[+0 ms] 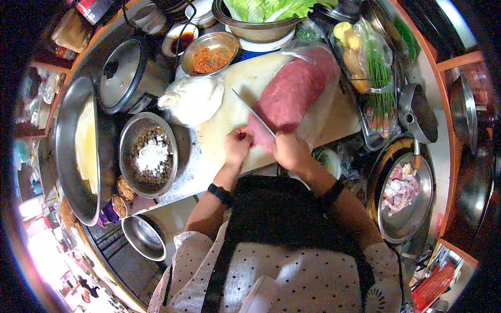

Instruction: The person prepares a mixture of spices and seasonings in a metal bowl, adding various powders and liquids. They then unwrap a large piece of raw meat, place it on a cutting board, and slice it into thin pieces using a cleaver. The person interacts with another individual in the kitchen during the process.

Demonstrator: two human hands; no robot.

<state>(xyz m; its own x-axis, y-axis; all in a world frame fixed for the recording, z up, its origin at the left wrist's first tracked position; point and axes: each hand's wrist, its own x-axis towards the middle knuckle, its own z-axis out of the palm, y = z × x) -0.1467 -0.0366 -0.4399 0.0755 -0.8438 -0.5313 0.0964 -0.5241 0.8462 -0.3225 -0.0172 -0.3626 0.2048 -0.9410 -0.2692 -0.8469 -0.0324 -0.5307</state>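
Note:
A large piece of raw red meat, partly wrapped in clear plastic film, lies on a pale cutting board. My right hand grips a knife whose handle is hidden in the fist. Its blade points away to the upper left, over the near end of the meat. A thinner, paler flap of meat hangs on the near side of the blade. My left hand pinches the left edge of that flap between thumb and fingers. Whether the flap is cut through, I cannot tell.
Left of the board stand a steel bowl of dark filling with white powder, a white bundle and a lidded cooker. Orange paste fills a bowl behind. At right are bagged chives and a basin of meat pieces.

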